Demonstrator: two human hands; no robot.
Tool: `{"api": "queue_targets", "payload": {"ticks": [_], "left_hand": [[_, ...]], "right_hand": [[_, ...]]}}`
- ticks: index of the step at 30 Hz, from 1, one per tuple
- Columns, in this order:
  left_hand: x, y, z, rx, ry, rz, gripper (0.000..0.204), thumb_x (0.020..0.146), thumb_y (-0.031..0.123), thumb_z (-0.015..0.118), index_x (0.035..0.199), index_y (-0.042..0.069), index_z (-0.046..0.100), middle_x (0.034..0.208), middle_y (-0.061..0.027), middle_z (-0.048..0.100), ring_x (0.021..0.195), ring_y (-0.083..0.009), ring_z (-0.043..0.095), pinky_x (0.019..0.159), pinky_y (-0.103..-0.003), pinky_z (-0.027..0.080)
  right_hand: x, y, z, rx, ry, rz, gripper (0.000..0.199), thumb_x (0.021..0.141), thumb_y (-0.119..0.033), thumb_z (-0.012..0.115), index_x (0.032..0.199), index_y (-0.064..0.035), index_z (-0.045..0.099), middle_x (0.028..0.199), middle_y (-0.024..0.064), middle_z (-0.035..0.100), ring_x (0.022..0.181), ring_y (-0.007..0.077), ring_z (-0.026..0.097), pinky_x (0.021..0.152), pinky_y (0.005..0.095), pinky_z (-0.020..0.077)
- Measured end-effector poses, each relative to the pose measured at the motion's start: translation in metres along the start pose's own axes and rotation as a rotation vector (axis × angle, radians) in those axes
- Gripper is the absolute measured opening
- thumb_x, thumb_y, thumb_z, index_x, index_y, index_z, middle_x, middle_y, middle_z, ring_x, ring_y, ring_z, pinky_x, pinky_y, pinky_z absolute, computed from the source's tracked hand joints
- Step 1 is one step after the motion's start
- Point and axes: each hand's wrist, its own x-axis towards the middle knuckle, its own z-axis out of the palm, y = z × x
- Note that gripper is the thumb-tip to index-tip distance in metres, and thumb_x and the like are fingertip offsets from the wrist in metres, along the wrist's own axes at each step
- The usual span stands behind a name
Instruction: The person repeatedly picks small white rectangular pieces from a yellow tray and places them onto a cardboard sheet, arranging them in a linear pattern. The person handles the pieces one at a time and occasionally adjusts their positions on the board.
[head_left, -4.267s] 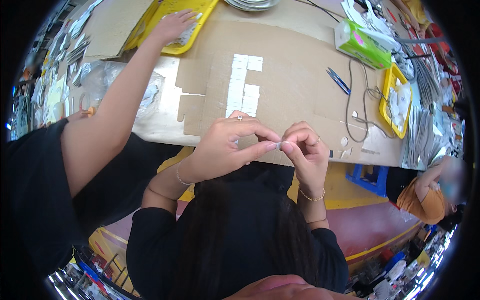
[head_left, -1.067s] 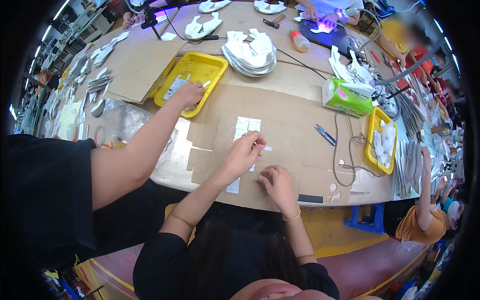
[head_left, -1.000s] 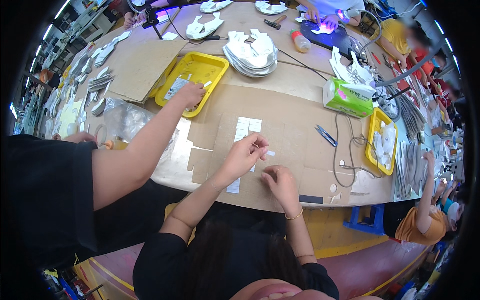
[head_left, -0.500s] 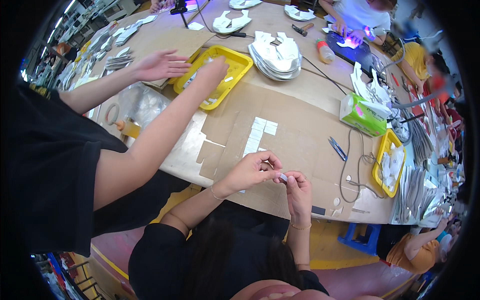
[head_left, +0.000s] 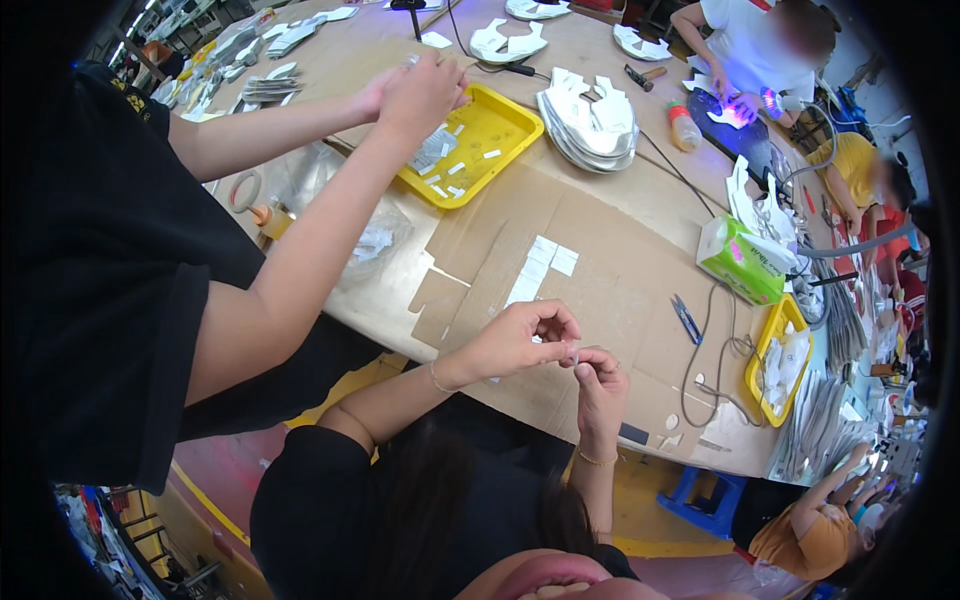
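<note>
- Here are both hands, fingertips meeting over the near part of the cardboard sheet (head_left: 625, 310): the left hand (head_left: 515, 342) pinches a small pale piece (head_left: 574, 357) between thumb and forefinger, and the right hand (head_left: 601, 392) pinches at it from the other side.
- Tight grip on a tiny thing, mostly covered by the fingertips; one slip could send it past the near edge of the tabletop (head_left: 352, 312).
- Just beyond, white strips (head_left: 538, 262) lie in rows, their near end behind the left hand; a dropped wrist could nudge them crooked.
- Off to the right, snips (head_left: 687, 320) lie beside a looped cable (head_left: 738, 345); a sleeve or wrist catching that loop might drag them across.
- Farther left, a co-worker's hands (head_left: 425, 92) are together above the edge of a yellow tray (head_left: 505, 125), with loose strips (head_left: 457, 191) in it. A knock from that arm could tip or scatter them.
</note>
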Motion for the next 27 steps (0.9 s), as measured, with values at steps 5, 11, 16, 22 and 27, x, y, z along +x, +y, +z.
{"api": "queue_targets", "payload": {"ticks": [5,11,16,22,27], "left_hand": [[-0.002,0.001,-0.001,-0.031,-0.009,-0.038,0.019,0.085,0.005,0.074,0.098,0.002,0.06,0.09,-0.0006,0.06,0.086,-0.0077,0.058,0.077,-0.023,0.05],[-0.003,0.004,0.0,0.02,-0.013,-0.026,0.019,0.085,0.005,0.073,0.1,0.003,0.061,0.09,-0.0003,0.06,0.086,-0.0074,0.057,0.077,-0.023,0.048],[-0.005,0.006,0.0,0.118,0.051,0.047,0.019,0.085,0.004,0.073,0.101,0.001,0.062,0.091,-0.001,0.061,0.085,-0.0076,0.056,0.077,-0.023,0.047],[-0.012,0.016,0.005,0.199,0.092,0.057,0.019,0.085,0.001,0.071,0.104,-0.001,0.065,0.092,-0.004,0.064,0.084,-0.0094,0.058,0.075,-0.023,0.047],[-0.02,0.029,0.008,0.227,0.07,0.092,0.013,0.086,0.0,0.07,0.098,-0.003,0.067,0.093,-0.0063,0.067,0.083,-0.0089,0.06,0.073,-0.023,0.048]], "right_hand": [[-0.001,-0.001,0.003,-0.064,0.004,-0.043,0.008,0.087,0.005,0.065,0.096,0.0037,0.067,0.092,0.0076,0.066,0.089,0.0145,0.063,0.083,0.0263,0.0501],[-0.002,-0.006,0.01,-0.104,0.046,-0.05,0.005,0.089,0.002,0.066,0.094,0.0027,0.067,0.09,0.0061,0.065,0.086,0.0126,0.061,0.079,0.0244,0.0491],[-0.001,-0.009,0.014,-0.202,0.059,-0.052,0.005,0.09,0.0,0.066,0.094,0.002,0.067,0.09,0.0054,0.065,0.086,0.0115,0.061,0.078,0.024,0.0492],[0.0,-0.01,0.016,-0.039,0.024,-0.039,0.009,0.092,-0.007,0.065,0.095,0.0017,0.066,0.09,0.006,0.066,0.086,0.0122,0.061,0.079,0.0249,0.0494],[-0.001,-0.018,0.014,0.139,-0.049,-0.002,0.016,0.095,-0.013,0.064,0.096,0.0021,0.066,0.09,0.0073,0.066,0.085,0.0142,0.062,0.081,0.0274,0.0499]]}}
